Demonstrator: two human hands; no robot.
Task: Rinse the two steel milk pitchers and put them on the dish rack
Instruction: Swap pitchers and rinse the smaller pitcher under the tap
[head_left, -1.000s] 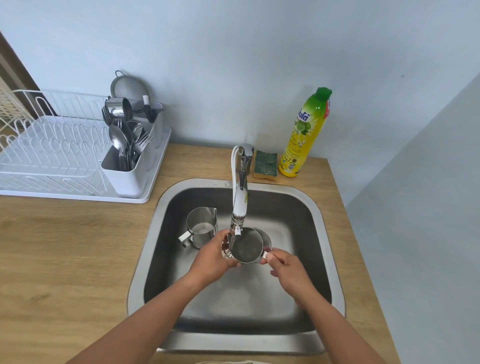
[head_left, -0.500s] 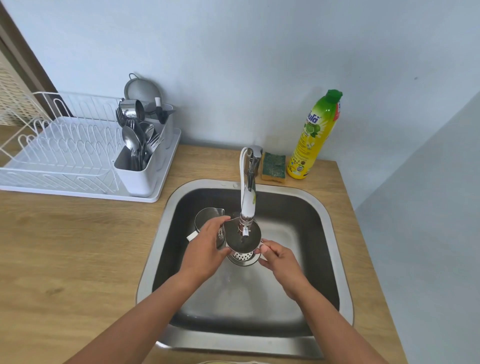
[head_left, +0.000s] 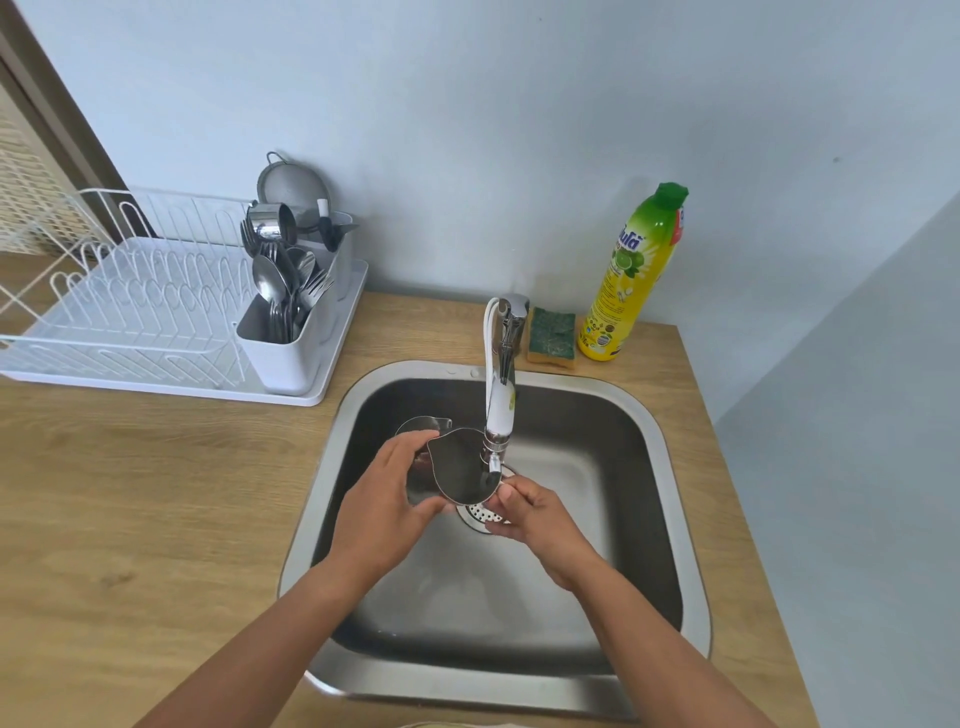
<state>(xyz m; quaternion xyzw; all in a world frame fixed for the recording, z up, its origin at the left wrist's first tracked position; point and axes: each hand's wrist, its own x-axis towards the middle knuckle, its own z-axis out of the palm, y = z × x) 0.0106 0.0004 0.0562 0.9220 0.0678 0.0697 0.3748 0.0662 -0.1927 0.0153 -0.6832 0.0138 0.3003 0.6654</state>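
Left hand (head_left: 382, 512): grips held pitcher (head_left: 460, 465) body, mouth tipped up under faucet (head_left: 500, 410).
Right hand (head_left: 530, 512): pinches its handle side, steadying.
Second pitcher (head_left: 415, 425): waits behind, in sink (head_left: 670, 467).

head view, downward, close over sink (head_left: 670, 467)

Sink (head_left: 670, 467) sits in the worktop (head_left: 156, 493), faucet (head_left: 501, 374) rising at its back rim and reaching forward over the basin. Under the spout, a pitcher (head_left: 460, 467) is held above the drain (head_left: 480, 514), left hand (head_left: 384, 514) on its left side, right hand (head_left: 524, 512) at its right. Behind it, to the left, the second pitcher (head_left: 415, 425) stands in the basin. Right of the faucet, a sponge (head_left: 553, 338), then a soap bottle (head_left: 631, 275) against the wall. Far left on the worktop, the dish rack (head_left: 130, 306), with a cutlery holder (head_left: 285, 353) at its right end.
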